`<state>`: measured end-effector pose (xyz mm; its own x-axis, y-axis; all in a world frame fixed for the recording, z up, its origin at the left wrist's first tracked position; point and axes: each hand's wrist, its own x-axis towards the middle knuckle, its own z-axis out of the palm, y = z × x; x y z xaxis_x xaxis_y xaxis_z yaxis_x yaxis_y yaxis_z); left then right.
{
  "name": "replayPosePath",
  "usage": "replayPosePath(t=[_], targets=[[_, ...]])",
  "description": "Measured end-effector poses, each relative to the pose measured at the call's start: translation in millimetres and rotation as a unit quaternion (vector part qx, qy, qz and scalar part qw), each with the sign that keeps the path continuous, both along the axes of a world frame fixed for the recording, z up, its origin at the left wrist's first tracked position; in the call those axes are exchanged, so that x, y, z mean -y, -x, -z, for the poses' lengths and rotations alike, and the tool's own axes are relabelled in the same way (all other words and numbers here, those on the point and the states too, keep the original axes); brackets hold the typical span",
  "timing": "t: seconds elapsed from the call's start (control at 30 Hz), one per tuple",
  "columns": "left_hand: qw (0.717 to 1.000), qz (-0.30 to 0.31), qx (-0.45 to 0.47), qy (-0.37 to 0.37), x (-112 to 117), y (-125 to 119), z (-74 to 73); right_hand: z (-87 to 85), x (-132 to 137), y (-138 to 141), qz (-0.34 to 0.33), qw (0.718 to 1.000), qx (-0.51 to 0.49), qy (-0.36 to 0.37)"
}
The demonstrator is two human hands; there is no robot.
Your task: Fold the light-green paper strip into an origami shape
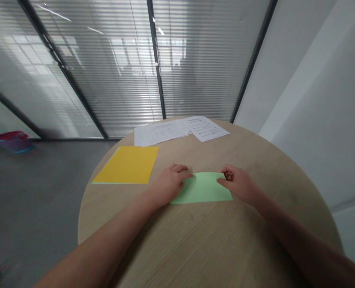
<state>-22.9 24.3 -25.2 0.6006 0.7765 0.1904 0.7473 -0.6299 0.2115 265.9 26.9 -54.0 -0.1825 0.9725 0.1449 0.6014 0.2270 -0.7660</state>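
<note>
A light green sheet of paper (pixel 207 190) lies on the round wooden table in front of me, its far edge bowed slightly upward. My left hand (pixel 173 182) is at its far left corner, the thumb on the paper and the fingers bent beyond the edge. At the far right corner, my right hand (pixel 235 182) pinches the sheet between the thumb and curled fingers. Both hands cover parts of the sheet's sides.
Yellow paper (pixel 126 165) lies left of my hands, with a pale green edge showing beneath it. Printed white sheets (pixel 205 128) overlap at the table's (pixel 195 248) far side. A red and blue basket (pixel 15 142) stands on the floor at left. Beyond the table are glass panels with blinds (pixel 120 88).
</note>
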Motion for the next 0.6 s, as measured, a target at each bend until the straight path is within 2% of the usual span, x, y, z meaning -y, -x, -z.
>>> replayPosePath(t=[0.07, 0.13, 0.23, 0.37, 0.5, 0.6], targets=[[0.998, 0.051, -0.016, -0.015, 1, -5, 3.3, -0.3, 2, 3, -0.001, 1.0, 0.007, -0.01], [0.997, 0.071, -0.02, -0.02, 2, -8, 4.3, -3.4, 5, 5, -0.014, 1.0, 0.013, -0.015], [0.998, 0.067, -0.014, -0.017, 2, -8, 4.2, -11.1, 11, 8, -0.08, 0.994, 0.038, -0.068], [0.998, 0.067, -0.015, -0.016, -2, -7, 6.4, -17.2, 17, 9, -0.191, 0.967, 0.072, -0.154], [0.997, 0.07, -0.021, -0.011, -5, -5, 10.9, -16.7, 17, 7, -0.241, 0.95, 0.088, -0.176], [0.997, 0.074, -0.026, -0.003, -7, -3, 12.9, -17.1, 16, 6, -0.269, 0.945, 0.095, -0.162]])
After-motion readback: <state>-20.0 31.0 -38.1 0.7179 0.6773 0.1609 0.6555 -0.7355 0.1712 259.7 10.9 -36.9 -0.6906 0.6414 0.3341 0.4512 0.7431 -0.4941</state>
